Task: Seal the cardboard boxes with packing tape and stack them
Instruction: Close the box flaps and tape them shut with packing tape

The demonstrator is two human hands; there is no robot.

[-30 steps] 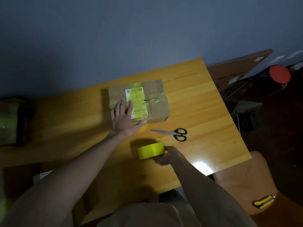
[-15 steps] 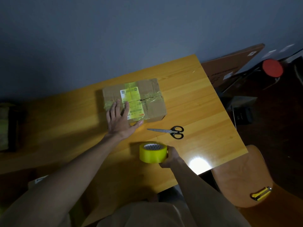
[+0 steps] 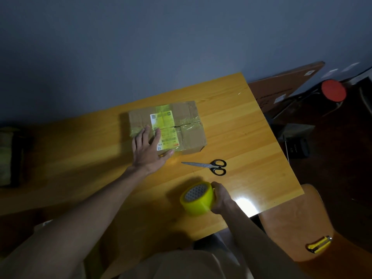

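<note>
A small cardboard box (image 3: 187, 125) with a yellow-and-white label and shiny tape across its top lies on the wooden table (image 3: 241, 117). My left hand (image 3: 149, 150) rests flat on the box's near left part, fingers straight. A roll of yellow packing tape (image 3: 198, 199) is tilted near the table's front edge, and my right hand (image 3: 220, 197) grips its right side.
Black-handled scissors (image 3: 209, 167) lie between box and tape roll. A wooden chair (image 3: 298, 222) at the lower right carries a yellow utility knife (image 3: 319, 244). A flat cardboard sheet (image 3: 281, 87) and a red stool (image 3: 333, 90) stand right of the table. A dim bundle (image 3: 8, 158) sits far left.
My right hand has tipped the tape roll so its hollow core faces up and left. My left hand stays on the box.
</note>
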